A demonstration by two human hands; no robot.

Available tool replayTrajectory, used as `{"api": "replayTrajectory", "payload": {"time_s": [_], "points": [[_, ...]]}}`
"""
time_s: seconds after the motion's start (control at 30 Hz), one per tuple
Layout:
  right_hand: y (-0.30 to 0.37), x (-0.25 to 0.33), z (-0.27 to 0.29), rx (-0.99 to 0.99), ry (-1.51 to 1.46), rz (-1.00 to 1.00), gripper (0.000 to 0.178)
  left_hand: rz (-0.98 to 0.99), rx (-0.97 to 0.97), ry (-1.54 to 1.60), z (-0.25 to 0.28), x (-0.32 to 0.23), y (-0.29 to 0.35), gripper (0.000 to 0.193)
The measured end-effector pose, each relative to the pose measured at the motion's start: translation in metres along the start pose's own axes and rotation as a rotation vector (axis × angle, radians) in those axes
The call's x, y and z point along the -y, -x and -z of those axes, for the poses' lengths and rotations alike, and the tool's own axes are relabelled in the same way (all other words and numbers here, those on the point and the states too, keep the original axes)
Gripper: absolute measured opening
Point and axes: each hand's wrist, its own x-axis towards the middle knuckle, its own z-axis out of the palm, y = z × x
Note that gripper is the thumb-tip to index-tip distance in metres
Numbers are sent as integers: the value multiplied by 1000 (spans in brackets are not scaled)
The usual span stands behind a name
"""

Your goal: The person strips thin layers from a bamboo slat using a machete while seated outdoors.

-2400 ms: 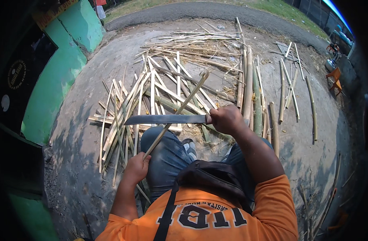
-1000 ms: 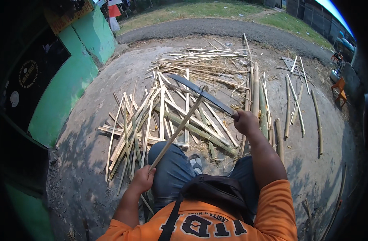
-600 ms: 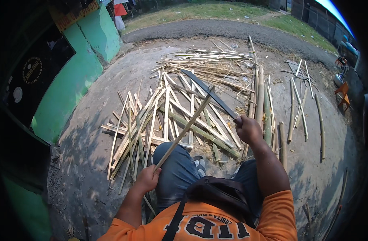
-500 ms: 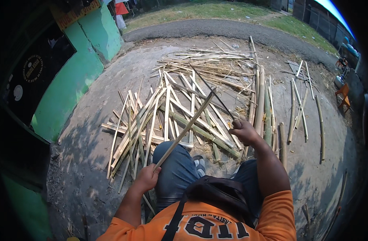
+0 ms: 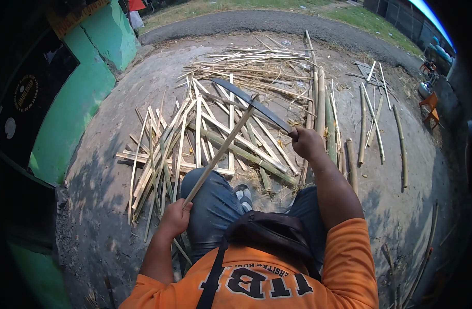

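Observation:
My left hand [image 5: 175, 219] is closed round the near end of a long bamboo strip [image 5: 219, 154], which slants up and away to the right over my left knee. In my right hand [image 5: 309, 144] is the wooden handle of a machete [image 5: 271, 114]. Its dark, broad blade points up and to the left, and crosses the strip at its far tip. Whether the blade touches the tip or only overlaps it in view, I cannot tell. Beyond my knees lies a heap of split bamboo strips [image 5: 199, 131], with a thicker green bamboo piece [image 5: 249, 154] among them.
More thin strips [image 5: 246, 64] lie farther off. Whole bamboo poles [image 5: 321, 103] stretch away on the right, with shorter pieces [image 5: 399, 144] beyond. A green wall [image 5: 73, 113] stands at left, an orange chair [image 5: 430, 109] at far right. A road [image 5: 236, 23] runs across the back.
The machete has turned from nearly edge-on, so its broad flat side now shows. Its blade now crosses nearer the strip's tip. The whole view has shifted slightly.

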Motion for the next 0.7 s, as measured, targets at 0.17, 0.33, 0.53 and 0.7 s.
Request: {"api": "replayTrajectory", "payload": {"time_s": [0.17,0.33,0.53,0.7], "points": [[15,24,-10,41,-12,-40,39,43,36,-5,3,-5,5,37],[13,19,-9,-14,-166,99,32,22,-25,-24,1,-4,10,38],[8,-6,-20,466,-489,34,16,55,61,47,3,1,-1,39],[27,38,1,258,96,309,19,27,11,13,2,-3,6,39]]}}
